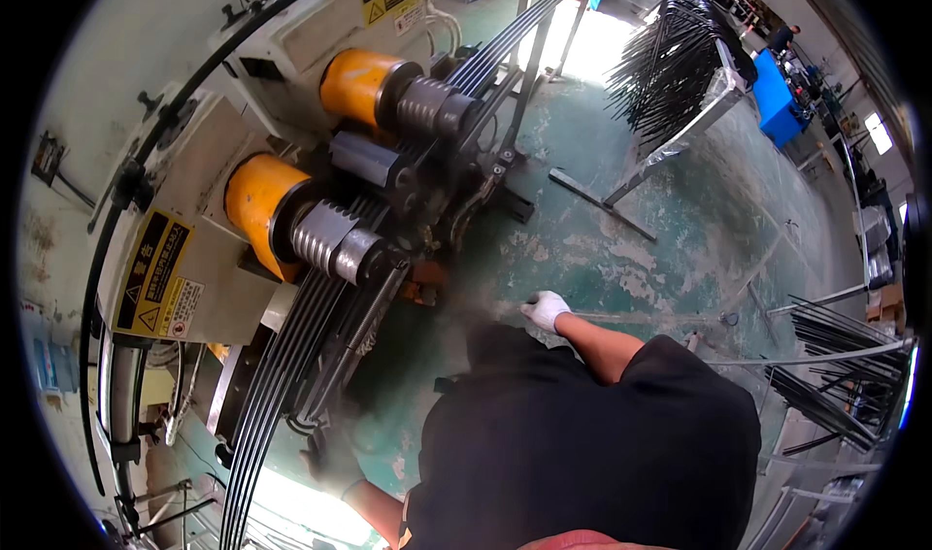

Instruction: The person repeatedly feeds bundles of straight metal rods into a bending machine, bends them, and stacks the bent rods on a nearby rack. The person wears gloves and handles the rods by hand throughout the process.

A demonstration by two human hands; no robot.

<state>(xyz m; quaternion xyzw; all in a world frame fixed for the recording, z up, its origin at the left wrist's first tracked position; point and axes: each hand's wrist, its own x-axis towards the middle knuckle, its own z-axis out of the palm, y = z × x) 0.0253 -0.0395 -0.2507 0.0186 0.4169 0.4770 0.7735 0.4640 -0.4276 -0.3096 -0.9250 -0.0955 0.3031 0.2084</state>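
My right hand point(547, 311), in a white glove, is out in front of my black-shirted body above the green floor. Its fingers look curled in, and whatever they may hold is hidden. My left hand point(333, 463), in a greyish glove, is low beside the machine, smeared and partly in shadow, so its fingers cannot be read. Closest to it is a bundle of long dark rods point(275, 395). These run through the machine, under a ridged metal roller point(325, 232) with an orange housing point(262, 205). Farther up stands a second ridged roller point(427, 106) beside another orange housing point(369, 82).
A metal rack point(694, 113) at the far right carries a large heap of thin black rods point(670, 60). More black rods point(825, 404) lie on a stand at right. Beyond stand a blue machine point(777, 103) and another person point(782, 37). A metal foot bar point(602, 203) crosses the floor.
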